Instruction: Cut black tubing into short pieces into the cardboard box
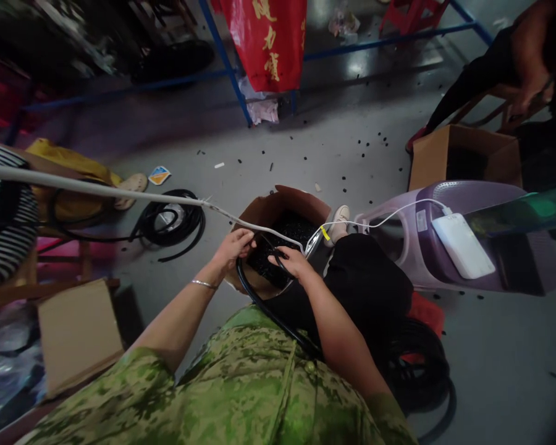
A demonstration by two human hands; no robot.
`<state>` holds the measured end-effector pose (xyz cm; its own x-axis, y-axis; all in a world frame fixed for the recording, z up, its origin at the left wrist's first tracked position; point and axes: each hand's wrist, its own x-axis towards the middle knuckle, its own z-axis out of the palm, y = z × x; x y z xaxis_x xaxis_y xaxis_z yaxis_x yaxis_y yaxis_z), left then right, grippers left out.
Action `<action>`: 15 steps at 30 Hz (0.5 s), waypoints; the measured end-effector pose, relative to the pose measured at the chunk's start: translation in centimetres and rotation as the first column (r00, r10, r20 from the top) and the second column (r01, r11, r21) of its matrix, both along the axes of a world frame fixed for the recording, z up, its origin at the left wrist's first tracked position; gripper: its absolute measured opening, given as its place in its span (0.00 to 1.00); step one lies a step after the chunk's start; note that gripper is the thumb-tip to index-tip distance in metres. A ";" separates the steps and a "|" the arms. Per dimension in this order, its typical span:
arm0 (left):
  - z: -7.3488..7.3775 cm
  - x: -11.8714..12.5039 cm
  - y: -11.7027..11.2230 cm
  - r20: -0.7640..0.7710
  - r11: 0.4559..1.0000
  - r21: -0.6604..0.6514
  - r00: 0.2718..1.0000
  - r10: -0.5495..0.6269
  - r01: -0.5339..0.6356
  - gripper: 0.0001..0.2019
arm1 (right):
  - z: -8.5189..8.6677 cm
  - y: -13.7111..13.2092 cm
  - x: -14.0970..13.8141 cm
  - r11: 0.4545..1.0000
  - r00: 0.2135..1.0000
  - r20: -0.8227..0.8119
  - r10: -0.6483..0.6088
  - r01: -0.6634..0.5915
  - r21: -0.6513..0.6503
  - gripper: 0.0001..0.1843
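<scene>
My left hand [234,245] and my right hand [291,259] meet over an open cardboard box [278,204] filled with small black pieces [291,232]. A black hose [264,306] loops from between my hands down toward my lap. Both hands pinch the hose end, the left from the left side, the right from above. A silver bracelet [202,283] sits on my left wrist. A white cable [120,193] crosses in front of the box.
A coil of black hose [173,222] lies on the floor at left, another [421,371] by my right leg. A purple stool [445,247] carries a white power bank [463,245]. Another person sits at top right behind a cardboard box [449,157]. Black bits litter the floor.
</scene>
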<state>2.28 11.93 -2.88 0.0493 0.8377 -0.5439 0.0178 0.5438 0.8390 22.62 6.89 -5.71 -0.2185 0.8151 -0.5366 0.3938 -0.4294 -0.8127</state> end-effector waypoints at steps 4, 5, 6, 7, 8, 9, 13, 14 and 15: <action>-0.7 0.6 -1.2 -0.004 1.000 0.015 1.000 -0.001 0.001 0.23 | 0.4 -0.2 0.0 0.999 0.999 -0.019 0.045 -0.044 0.030 0.24; -0.8 0.8 -1.3 -0.004 1.000 0.015 1.000 -0.001 0.001 0.23 | 0.4 -0.2 0.0 0.998 0.999 -0.022 0.044 -0.043 0.039 0.23; -0.9 0.9 -1.3 0.001 1.000 0.015 1.000 -0.004 0.004 0.23 | 0.5 -0.2 0.0 0.998 0.999 -0.022 0.041 -0.040 0.046 0.23; -0.9 1.0 -1.3 0.010 1.000 0.015 1.000 -0.010 0.010 0.23 | 0.5 -0.3 0.0 0.998 0.999 -0.018 0.038 -0.037 0.049 0.23; -0.9 1.1 -1.2 0.024 1.000 0.015 1.000 -0.018 0.018 0.23 | 0.5 -0.3 -0.1 0.998 0.999 -0.012 0.034 -0.033 0.048 0.23; -0.8 1.1 -1.2 0.038 1.000 0.013 0.999 -0.026 0.026 0.22 | 0.5 -0.3 -0.1 0.999 1.000 -0.006 0.031 -0.030 0.045 0.23; -0.9 1.4 -1.3 0.067 0.999 -0.001 0.997 -0.036 0.036 0.22 | 0.2 -0.3 -0.3 0.999 0.999 -0.036 0.018 -0.017 0.030 0.24; -1.0 1.5 -1.3 0.068 0.999 -0.004 0.997 -0.034 0.035 0.22 | 0.1 -0.3 -0.3 1.000 0.998 -0.054 0.012 -0.010 0.029 0.23; -1.0 1.5 -1.4 0.066 0.999 -0.009 0.997 -0.035 0.036 0.22 | 0.0 -0.3 -0.4 1.000 0.997 -0.071 0.003 -0.002 0.026 0.23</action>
